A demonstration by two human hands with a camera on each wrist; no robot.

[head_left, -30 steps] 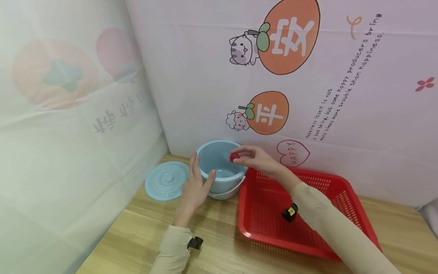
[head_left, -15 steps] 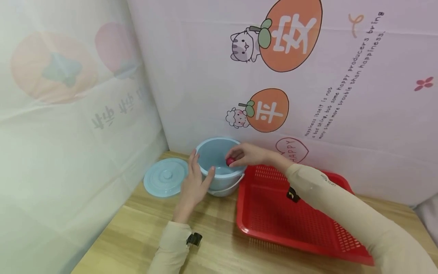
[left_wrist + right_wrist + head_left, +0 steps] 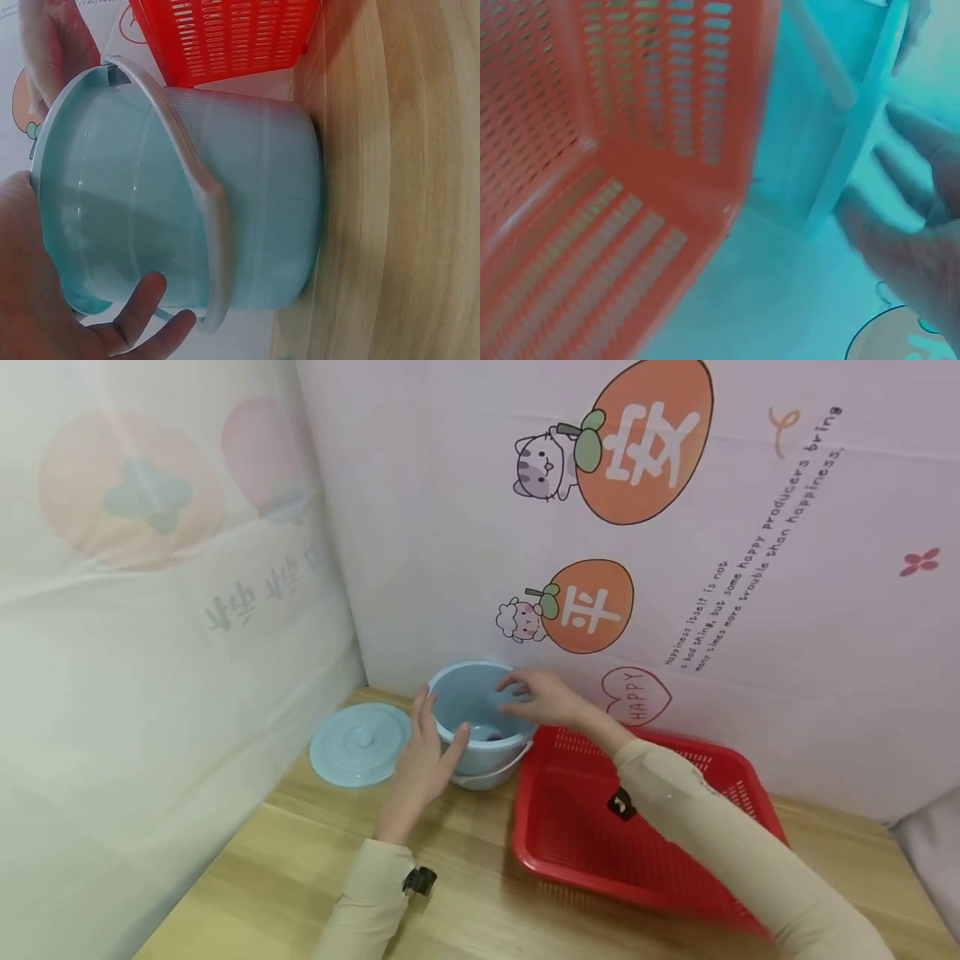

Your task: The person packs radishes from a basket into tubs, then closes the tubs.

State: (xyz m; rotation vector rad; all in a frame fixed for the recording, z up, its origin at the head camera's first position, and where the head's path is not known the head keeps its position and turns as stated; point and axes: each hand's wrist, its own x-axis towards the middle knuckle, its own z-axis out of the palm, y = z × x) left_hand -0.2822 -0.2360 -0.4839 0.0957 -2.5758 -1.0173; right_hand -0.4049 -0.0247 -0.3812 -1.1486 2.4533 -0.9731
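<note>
A light blue bucket [image 3: 480, 764] stands upright against the wall, its white handle [image 3: 187, 150] hanging down at the front. My left hand [image 3: 423, 760] rests at the bucket's left side with fingers spread, thumb by the front rim. The left wrist view has two of its fingertips [image 3: 154, 289] close to the bucket wall. Over the right part of the bucket's mouth is my right hand [image 3: 543, 697], fingers loosely bent and parted with nothing between them. Deep in the bucket, a small dark red thing [image 3: 495, 737] shows just behind the front rim, mostly hidden.
A red perforated basket [image 3: 525, 852] stands right of the bucket, with my right forearm across it. The round blue lid [image 3: 362, 739] lies on the wooden table [image 3: 465, 893] at the left. Printed cloth walls [image 3: 420, 527] close off the back and left.
My right hand lowered a small red round thing into the bucket and let it go. Its fingers have now spread and lifted slightly. My left hand has stayed by the bucket.
</note>
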